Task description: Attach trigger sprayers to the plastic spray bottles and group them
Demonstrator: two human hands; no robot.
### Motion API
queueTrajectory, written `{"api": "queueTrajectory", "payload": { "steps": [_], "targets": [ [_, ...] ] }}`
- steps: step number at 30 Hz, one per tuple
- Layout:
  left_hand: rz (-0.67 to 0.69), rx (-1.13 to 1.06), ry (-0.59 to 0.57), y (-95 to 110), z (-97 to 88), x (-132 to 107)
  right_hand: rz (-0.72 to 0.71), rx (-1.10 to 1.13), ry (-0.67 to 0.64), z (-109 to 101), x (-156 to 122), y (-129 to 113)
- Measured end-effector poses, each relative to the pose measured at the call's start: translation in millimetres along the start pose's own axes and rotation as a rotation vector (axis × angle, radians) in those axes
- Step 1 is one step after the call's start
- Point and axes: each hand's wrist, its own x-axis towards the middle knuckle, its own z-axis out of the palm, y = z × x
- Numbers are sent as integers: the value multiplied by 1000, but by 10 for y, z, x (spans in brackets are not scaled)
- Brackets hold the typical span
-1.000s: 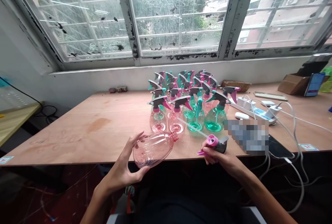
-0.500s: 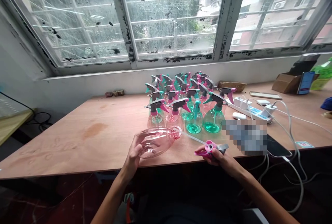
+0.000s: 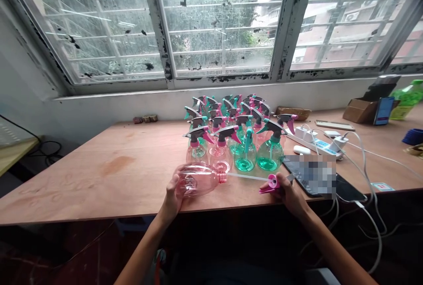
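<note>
My left hand [image 3: 172, 194] grips a clear pink spray bottle [image 3: 198, 179] by its base; the bottle lies on its side in the air with its threaded neck to the right. In my right hand [image 3: 288, 192] is a pink and grey trigger sprayer [image 3: 272, 181], its open collar facing left. From that collar a thin white dip tube [image 3: 247, 176] runs left to the bottle's neck; its tip is at the mouth, and how far inside I cannot make out. Just behind stand several assembled spray bottles, among them a green one [image 3: 270, 155] and a pink one [image 3: 220, 156].
Right of the bottles lie a white power strip [image 3: 319, 144] with plugs and cables, a dark tablet [image 3: 299, 177] partly blurred out, and a black phone [image 3: 350, 188]. A cardboard box [image 3: 358, 110] stands farther back. The wooden table's [image 3: 82, 183] front edge runs below my hands.
My right hand has moved right and slightly up with the trigger sprayer. The dip tube now lies nearly level, and the bottle in my left hand has tilted to a flatter position.
</note>
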Motion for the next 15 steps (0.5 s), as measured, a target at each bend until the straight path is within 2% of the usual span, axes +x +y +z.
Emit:
{"api": "queueTrajectory", "payload": {
  "steps": [3, 6, 9, 12, 15],
  "targets": [
    [-7, 32, -35, -32, -25, -27, 5, -70, -8, 34, -8, -96],
    [-6, 84, -78, -16, -36, -73, -1, -108, -90, 86, 21, -204],
    [12, 217, -193, 34, -18, -120, -34, -122, -172, 186, 71, -297],
    [-86, 311, -319, 65, 20, -151, -55, -110, -287, 317, 122, -358],
    [-155, 328, -364, 66, 51, -160, -21, -84, -398, 384, 166, -358]
  ]
}}
